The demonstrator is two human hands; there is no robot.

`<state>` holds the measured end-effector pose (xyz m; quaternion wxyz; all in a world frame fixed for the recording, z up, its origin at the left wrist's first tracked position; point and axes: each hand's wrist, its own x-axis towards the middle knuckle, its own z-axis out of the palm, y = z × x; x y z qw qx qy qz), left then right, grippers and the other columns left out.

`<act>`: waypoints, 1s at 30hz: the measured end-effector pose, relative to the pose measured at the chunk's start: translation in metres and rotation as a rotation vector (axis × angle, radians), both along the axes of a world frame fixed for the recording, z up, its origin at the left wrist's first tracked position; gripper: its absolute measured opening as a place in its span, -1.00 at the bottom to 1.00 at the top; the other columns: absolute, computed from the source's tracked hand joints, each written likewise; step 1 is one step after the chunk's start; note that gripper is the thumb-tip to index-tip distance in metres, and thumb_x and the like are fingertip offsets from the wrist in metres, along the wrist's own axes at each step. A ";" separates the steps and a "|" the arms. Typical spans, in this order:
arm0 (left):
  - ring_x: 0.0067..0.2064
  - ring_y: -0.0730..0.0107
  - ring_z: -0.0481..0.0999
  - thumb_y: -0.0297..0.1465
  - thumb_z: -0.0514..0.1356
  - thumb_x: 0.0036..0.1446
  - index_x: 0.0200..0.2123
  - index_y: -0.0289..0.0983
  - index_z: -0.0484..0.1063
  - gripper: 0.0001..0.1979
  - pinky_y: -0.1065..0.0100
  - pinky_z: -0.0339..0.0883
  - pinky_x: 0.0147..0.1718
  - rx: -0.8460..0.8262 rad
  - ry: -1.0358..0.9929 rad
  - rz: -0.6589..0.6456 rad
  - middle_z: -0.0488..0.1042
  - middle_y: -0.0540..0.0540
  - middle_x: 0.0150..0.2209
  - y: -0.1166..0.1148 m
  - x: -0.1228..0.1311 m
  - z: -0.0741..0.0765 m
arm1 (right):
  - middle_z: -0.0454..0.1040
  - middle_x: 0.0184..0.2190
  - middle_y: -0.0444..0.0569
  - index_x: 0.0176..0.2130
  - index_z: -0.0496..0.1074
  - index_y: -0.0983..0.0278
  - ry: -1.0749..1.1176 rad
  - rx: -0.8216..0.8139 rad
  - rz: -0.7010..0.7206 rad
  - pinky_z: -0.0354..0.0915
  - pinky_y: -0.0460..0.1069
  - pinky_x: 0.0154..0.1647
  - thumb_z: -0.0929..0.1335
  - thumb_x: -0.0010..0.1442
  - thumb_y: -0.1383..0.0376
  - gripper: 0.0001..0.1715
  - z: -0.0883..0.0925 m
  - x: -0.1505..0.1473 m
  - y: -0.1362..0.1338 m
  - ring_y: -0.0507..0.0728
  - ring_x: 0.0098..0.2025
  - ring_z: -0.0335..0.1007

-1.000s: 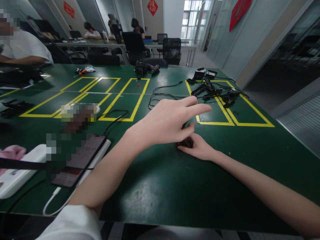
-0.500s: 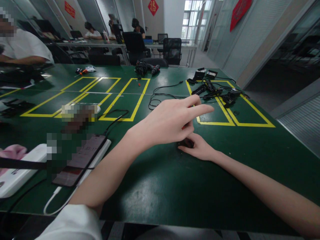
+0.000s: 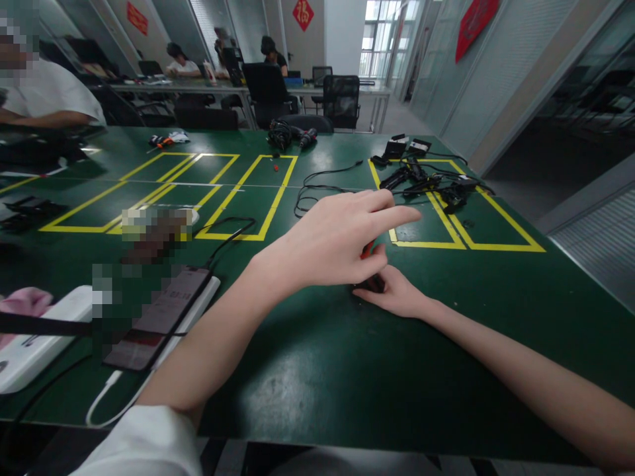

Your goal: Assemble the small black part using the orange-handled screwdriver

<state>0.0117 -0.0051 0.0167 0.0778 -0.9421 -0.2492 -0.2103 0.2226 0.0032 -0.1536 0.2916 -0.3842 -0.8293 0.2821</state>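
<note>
Small dark object, mostly hidden by the hands, sits right of the middle of the green worktop. At the worktop's left edge, toward the near-left corner, lies a long white plastic case with a pink cloth beside it. Next comes a dark flat phone with a lit screen. The left hand reaches above the dark object, index finger stretched forward, other fingers bent; a red piece shows between them, though whether they clamp it I cannot tell. The right hand rests low, thumb and finger closed on the dark object. Toward the worktop's far-right corner, tangled black devices with cables lie across yellow tape outlines.
</note>
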 end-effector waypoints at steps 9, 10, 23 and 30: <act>-0.05 0.24 0.50 -0.51 0.07 0.20 0.18 -0.21 0.37 -0.53 0.30 0.38 -0.15 -0.006 -0.024 -0.035 0.46 -0.17 0.01 -0.001 0.000 0.000 | 0.47 -0.28 -0.08 -0.10 0.43 0.22 -0.002 0.042 0.042 0.29 -0.01 -0.34 0.45 0.22 0.19 -0.73 0.002 -0.003 -0.001 0.10 -0.36 0.36; -0.07 0.26 0.50 -0.52 0.06 0.20 0.18 -0.21 0.37 -0.52 0.31 0.37 -0.17 -0.006 -0.025 -0.030 0.46 -0.16 0.01 -0.001 0.000 0.000 | 0.46 -0.29 -0.09 -0.10 0.43 0.22 -0.009 0.042 0.039 0.29 -0.01 -0.35 0.45 0.21 0.19 -0.72 0.003 -0.003 -0.001 0.09 -0.36 0.36; -0.17 0.34 0.52 -0.49 0.06 0.25 0.22 -0.17 0.34 -0.52 0.38 0.33 -0.28 0.013 0.006 0.038 0.48 -0.11 -0.05 0.000 0.000 0.000 | 0.44 -0.33 -0.13 -0.05 0.40 0.21 -0.023 0.041 0.042 0.24 -0.02 -0.34 0.45 0.19 0.23 -0.67 0.005 -0.003 -0.001 0.07 -0.41 0.32; -0.15 0.33 0.51 -0.51 0.06 0.22 0.22 -0.17 0.34 -0.50 0.36 0.34 -0.25 0.009 -0.002 0.011 0.47 -0.13 0.00 -0.001 0.000 -0.001 | 0.44 -0.35 -0.13 -0.07 0.41 0.21 -0.033 0.038 0.030 0.23 -0.02 -0.36 0.45 0.20 0.19 -0.68 0.003 -0.002 0.000 0.09 -0.41 0.33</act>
